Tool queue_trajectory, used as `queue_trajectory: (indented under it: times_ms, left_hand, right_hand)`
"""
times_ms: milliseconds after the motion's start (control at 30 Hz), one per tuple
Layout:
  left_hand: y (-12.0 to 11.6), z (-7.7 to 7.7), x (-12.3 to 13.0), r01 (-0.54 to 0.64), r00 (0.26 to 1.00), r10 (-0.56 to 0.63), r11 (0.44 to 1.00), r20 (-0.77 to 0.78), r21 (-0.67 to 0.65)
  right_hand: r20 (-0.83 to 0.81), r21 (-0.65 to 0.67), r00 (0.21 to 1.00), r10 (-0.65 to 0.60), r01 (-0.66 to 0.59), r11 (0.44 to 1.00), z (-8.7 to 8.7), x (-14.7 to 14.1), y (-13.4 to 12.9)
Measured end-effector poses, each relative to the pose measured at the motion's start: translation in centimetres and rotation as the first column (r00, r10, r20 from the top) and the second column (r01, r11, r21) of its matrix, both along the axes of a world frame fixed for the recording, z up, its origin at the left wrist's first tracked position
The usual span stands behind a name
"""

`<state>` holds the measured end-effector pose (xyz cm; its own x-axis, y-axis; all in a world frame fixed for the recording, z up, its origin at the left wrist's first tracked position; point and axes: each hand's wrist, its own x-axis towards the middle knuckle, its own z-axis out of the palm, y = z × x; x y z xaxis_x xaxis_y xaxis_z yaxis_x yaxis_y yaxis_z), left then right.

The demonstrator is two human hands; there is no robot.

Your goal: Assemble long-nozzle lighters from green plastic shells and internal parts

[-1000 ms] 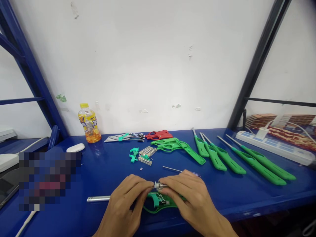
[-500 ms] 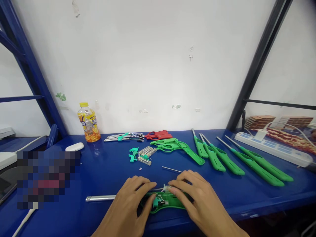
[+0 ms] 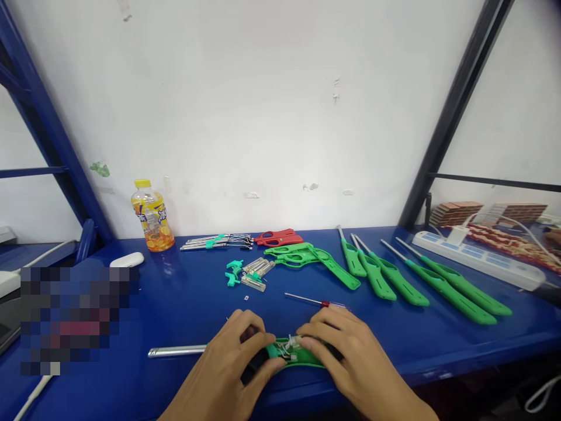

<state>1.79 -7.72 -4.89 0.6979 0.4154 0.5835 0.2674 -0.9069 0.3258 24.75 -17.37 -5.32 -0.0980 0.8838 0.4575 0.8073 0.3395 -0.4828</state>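
bottle (image 3: 154, 225); label (image 3: 162, 214): "冰" readable; another character, left edge, unclear

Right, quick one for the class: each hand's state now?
Left hand: closed on the green casing at its teal piece.
Right hand: closed on the clear plastic piece at that casing.

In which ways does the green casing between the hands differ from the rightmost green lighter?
The casing is open, showing wires inside; the lighter looks closed. The casing is partly covered by the left hand and right hand; the lighter lies untouched. The casing lies roughly level across the picture; the lighter slants. Both are green.
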Motion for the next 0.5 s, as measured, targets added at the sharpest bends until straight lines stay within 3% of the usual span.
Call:
queue_trajectory:
  times_ms: [500]
  left_hand:
    - [0.34,-0.40,0.29,0.003,1.000,-0.003,0.998,-0.010,0.064]
  right_hand:
    - [0.001,0.029,1.000,0.021,-0.021,0.999,0.10,-0.02,-0.04]
